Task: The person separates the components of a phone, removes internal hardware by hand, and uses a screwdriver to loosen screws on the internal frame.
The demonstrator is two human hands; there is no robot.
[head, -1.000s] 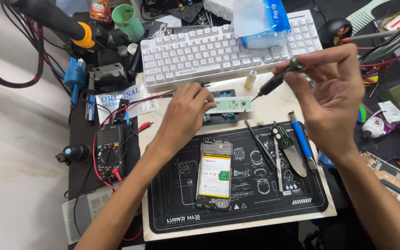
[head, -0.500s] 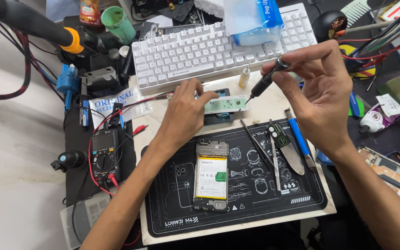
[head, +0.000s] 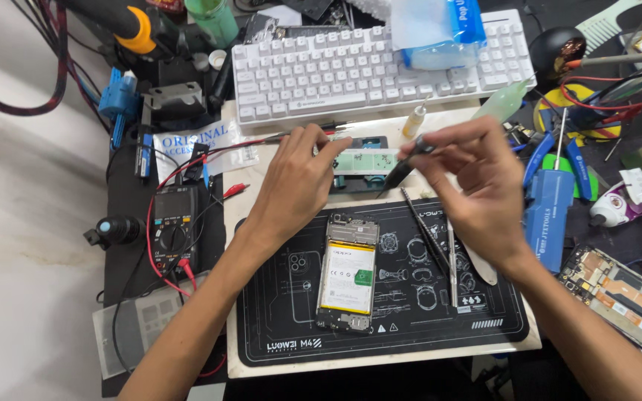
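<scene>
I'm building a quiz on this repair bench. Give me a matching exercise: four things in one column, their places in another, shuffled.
Things:
1. keyboard
2. opened phone
3. multimeter
4. screwdriver

Places:
A. on the black mat
B. in the right hand
C. behind the hands, at the far edge
D. left of the mat, beside the left forearm

Pairs: 1-C, 2-A, 3-D, 4-B
</scene>
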